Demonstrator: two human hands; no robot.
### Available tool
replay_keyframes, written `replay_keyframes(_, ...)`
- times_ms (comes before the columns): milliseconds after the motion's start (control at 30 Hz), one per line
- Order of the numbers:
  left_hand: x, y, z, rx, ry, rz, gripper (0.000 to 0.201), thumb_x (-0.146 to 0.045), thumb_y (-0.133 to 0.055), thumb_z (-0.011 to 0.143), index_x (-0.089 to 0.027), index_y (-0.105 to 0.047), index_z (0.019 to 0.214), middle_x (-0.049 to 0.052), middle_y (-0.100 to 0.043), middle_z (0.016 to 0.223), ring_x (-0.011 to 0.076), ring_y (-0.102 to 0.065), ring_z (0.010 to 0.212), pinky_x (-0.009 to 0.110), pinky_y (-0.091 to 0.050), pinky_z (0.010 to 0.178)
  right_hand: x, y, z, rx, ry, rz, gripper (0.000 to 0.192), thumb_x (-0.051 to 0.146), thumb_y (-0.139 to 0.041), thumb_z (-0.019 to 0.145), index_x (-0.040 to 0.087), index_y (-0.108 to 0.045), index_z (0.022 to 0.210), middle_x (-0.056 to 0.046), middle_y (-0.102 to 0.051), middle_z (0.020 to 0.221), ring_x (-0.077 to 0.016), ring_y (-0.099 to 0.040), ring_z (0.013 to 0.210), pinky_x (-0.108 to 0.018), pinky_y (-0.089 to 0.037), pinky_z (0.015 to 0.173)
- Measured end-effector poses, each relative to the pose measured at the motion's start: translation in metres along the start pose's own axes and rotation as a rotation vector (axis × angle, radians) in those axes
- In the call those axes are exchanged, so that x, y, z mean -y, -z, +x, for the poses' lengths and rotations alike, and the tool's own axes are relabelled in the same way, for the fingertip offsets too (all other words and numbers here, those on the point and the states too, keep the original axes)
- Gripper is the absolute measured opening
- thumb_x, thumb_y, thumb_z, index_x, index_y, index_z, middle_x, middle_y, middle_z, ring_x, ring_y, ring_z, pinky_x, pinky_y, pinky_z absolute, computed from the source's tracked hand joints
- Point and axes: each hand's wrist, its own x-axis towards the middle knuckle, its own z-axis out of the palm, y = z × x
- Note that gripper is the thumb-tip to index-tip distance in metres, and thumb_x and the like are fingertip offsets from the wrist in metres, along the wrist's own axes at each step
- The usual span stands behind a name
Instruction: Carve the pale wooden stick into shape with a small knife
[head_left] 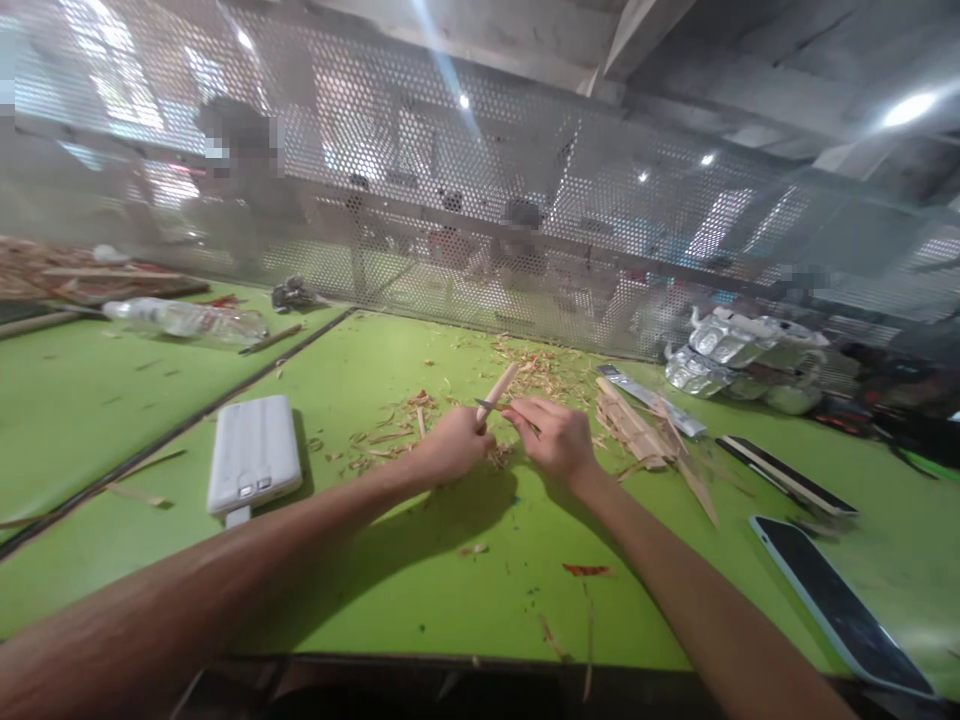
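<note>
Nearest the camera, both bare forearms reached out over the green tabletop (420, 600), where a red scrap (586, 570) lay between them. To the right a dark phone (840, 605) rested face up near the edge, and to the left a white power bank (253, 455) lay flat. Further in, the left hand (450, 447) had its grip clenched around a pale wooden stick (499, 388), which tilted up and away from the fist. The right hand (553, 437) was just beside it, its grip closed on a small knife (491, 406) whose blade touched the stick. Wood shavings (540, 365) were scattered around and beyond the hands, with a heap of wood strips (634, 430) to the right. Farther back a clear plastic bottle (187, 320) lay on its side on the left, and a perforated metal screen (480, 210) closed off the far edge
</note>
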Motion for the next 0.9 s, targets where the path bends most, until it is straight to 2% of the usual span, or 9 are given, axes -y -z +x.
replay_keyframes(167,-0.003,0.001,-0.005,0.059,0.019,-0.019,0.020,-0.016,-0.058,0.087,-0.019,-0.052,0.068,-0.002,-0.048,0.058,0.0109,-0.046,0.046,0.026,-0.034,0.044,-0.010,-0.001,0.005,-0.030,-0.021,0.000,0.040,0.042,-0.048,0.103,0.022,-0.083,0.105,-0.009,-0.078,0.087,-0.0186,-0.063,0.064,-0.029,-0.041,0.054)
replay_keyframes(233,-0.006,0.001,-0.011,0.098,0.038,-0.023,0.017,-0.018,-0.060,0.086,-0.018,-0.053,0.071,-0.002,-0.049,0.060,0.0108,-0.046,0.046,0.026,-0.035,0.044,-0.029,-0.001,0.008,-0.077,-0.105,0.009,0.036,0.040,-0.052,0.100,0.022,-0.083,0.106,-0.011,-0.079,0.092,-0.0206,-0.066,0.069,-0.029,-0.045,0.057)
replay_keyframes(300,-0.010,0.001,-0.017,0.138,0.046,-0.029,0.013,-0.021,-0.063,0.086,-0.017,-0.055,0.076,-0.001,-0.051,0.064,0.0107,-0.046,0.047,0.026,-0.036,0.043,-0.058,0.002,0.008,-0.127,-0.252,-0.023,0.035,0.039,-0.055,0.098,0.019,-0.083,0.106,-0.013,-0.080,0.097,-0.0234,-0.069,0.075,-0.031,-0.047,0.061)
replay_keyframes(400,-0.012,0.002,-0.021,0.218,0.011,-0.099,0.011,-0.023,-0.065,0.086,-0.015,-0.057,0.088,-0.001,-0.054,0.071,0.0101,-0.048,0.050,0.025,-0.041,0.045,-0.101,0.010,0.004,-0.145,-0.548,-0.121,0.040,0.043,-0.056,0.096,0.014,-0.084,0.097,-0.015,-0.078,0.080,-0.0255,-0.068,0.068,-0.031,-0.045,0.060)
replay_keyframes(500,-0.006,0.005,-0.015,0.258,0.004,-0.168,0.017,-0.028,-0.066,0.086,-0.015,-0.055,0.090,-0.002,-0.053,0.072,0.0089,-0.047,0.051,0.024,-0.040,0.046,-0.120,0.016,0.004,-0.237,-0.564,-0.101,0.043,0.044,-0.053,0.096,0.014,-0.083,0.093,-0.015,-0.079,0.081,-0.0270,-0.070,0.073,-0.031,-0.047,0.064)
replay_keyframes(567,0.001,0.007,-0.009,0.257,0.012,-0.196,0.021,-0.030,-0.068,0.085,-0.017,-0.052,0.087,-0.004,-0.051,0.069,0.0082,-0.045,0.050,0.024,-0.037,0.045,-0.114,0.017,0.006,-0.282,-0.498,-0.045,0.042,0.044,-0.053,0.096,0.015,-0.083,0.092,-0.014,-0.079,0.085,-0.0267,-0.071,0.076,-0.031,-0.049,0.067)
replay_keyframes(633,0.007,0.009,-0.004,0.278,-0.002,-0.252,0.024,-0.032,-0.069,0.083,-0.018,-0.050,0.084,-0.005,-0.050,0.068,0.0077,-0.044,0.050,0.024,-0.036,0.046,-0.097,0.017,0.009,-0.287,-0.395,0.037,0.039,0.044,-0.055,0.096,0.016,-0.083,0.095,-0.013,-0.080,0.089,-0.0253,-0.072,0.075,-0.031,-0.051,0.067)
replay_keyframes(767,0.009,0.009,-0.002,0.344,-0.021,-0.384,0.027,-0.033,-0.072,0.081,-0.018,-0.048,0.082,-0.007,-0.049,0.065,0.0073,-0.043,0.050,0.024,-0.034,0.048,-0.050,0.012,0.011,-0.263,-0.107,0.193,0.033,0.038,-0.058,0.096,0.017,-0.082,0.097,-0.010,-0.080,0.092,-0.0224,-0.072,0.071,-0.031,-0.054,0.062)
replay_keyframes(900,0.006,0.009,-0.004,0.421,-0.036,-0.505,0.028,-0.032,-0.071,0.082,-0.019,-0.047,0.080,-0.009,-0.048,0.061,0.0065,-0.040,0.048,0.023,-0.030,0.048,-0.017,0.006,0.006,-0.200,0.115,0.203,0.029,0.034,-0.057,0.099,0.019,-0.082,0.099,-0.008,-0.080,0.091,-0.0201,-0.072,0.072,-0.030,-0.056,0.065)
